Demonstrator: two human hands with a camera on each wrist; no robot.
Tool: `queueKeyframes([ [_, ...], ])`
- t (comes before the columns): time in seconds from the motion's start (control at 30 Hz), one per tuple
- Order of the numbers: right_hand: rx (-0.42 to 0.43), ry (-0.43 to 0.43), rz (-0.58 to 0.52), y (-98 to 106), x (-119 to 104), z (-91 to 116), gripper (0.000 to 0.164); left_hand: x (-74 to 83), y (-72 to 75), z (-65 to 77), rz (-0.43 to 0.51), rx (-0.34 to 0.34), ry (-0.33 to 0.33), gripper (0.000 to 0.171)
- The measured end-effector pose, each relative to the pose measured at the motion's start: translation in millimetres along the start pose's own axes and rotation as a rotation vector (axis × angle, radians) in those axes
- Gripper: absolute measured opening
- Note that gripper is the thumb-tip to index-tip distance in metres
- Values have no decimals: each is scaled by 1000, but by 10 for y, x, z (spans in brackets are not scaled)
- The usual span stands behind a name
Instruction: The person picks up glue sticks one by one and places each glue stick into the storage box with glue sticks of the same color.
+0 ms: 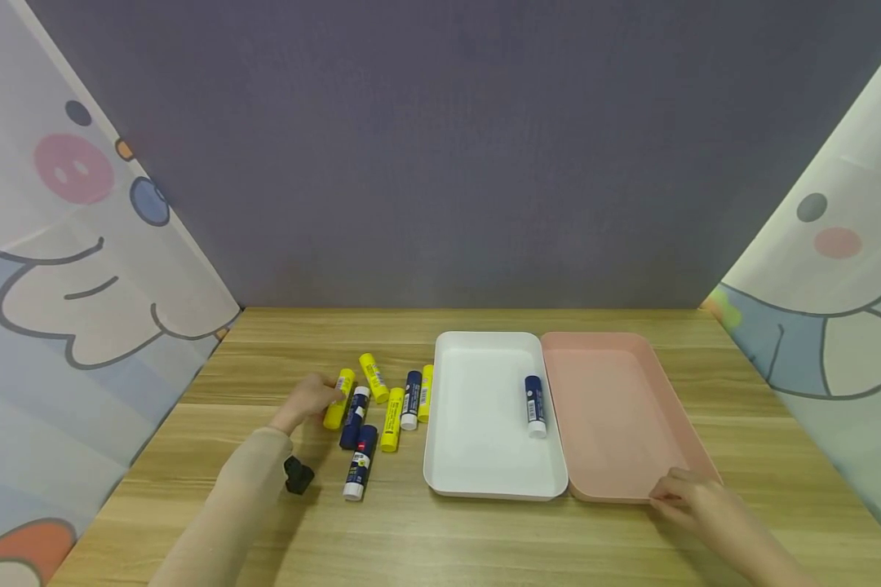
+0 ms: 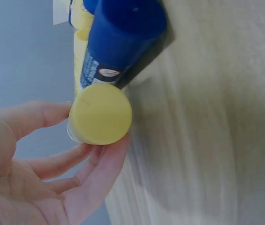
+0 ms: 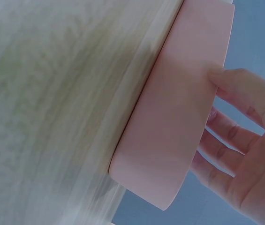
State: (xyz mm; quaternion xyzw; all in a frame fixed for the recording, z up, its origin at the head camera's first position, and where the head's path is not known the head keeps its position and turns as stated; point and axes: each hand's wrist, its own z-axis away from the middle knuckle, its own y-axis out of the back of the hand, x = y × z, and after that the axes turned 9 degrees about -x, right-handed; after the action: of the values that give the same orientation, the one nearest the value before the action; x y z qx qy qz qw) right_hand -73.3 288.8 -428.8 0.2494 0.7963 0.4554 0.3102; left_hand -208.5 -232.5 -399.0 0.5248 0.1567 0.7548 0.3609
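Note:
My left hand (image 1: 312, 398) pinches a yellow glue stick (image 1: 334, 419) at the left of the group on the table. In the left wrist view, thumb and fingers hold the sides of this glue stick (image 2: 100, 114), its round yellow end towards the camera. A navy glue stick (image 1: 354, 420) with a white end lies right beside it. My right hand (image 1: 693, 501) grips the near rim of the pink tray (image 1: 617, 408), towards its right corner. In the right wrist view, the thumb touches the outer wall of the pink tray (image 3: 165, 108), and the fingers reach over the rim.
More yellow (image 1: 392, 420) and navy glue sticks (image 1: 360, 463) lie loose left of the white tray (image 1: 484, 477). One navy glue stick (image 1: 535, 406) lies inside that tray, near its right wall. Both trays stand side by side. A small black object (image 1: 298, 474) is beside the left sleeve.

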Motion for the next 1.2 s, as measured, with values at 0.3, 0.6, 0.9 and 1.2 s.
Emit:
queueKeyframes([
  [0.3, -23, -13, -5, 2, 3, -1, 33, 121, 66, 11, -13, -10, -9, 47],
  [0.6, -3, -18, 19, -3, 1, 4, 30, 333, 93, -10, -33, -24, -27, 46],
  [0.9, -61, -47, -5, 19, -16, -9, 31, 645, 24, -66, -69, -42, -63, 48],
  [1.2, -121, -82, -36, 42, -36, -20, 29, 956, -86, -118, -75, -62, -98, 47],
])
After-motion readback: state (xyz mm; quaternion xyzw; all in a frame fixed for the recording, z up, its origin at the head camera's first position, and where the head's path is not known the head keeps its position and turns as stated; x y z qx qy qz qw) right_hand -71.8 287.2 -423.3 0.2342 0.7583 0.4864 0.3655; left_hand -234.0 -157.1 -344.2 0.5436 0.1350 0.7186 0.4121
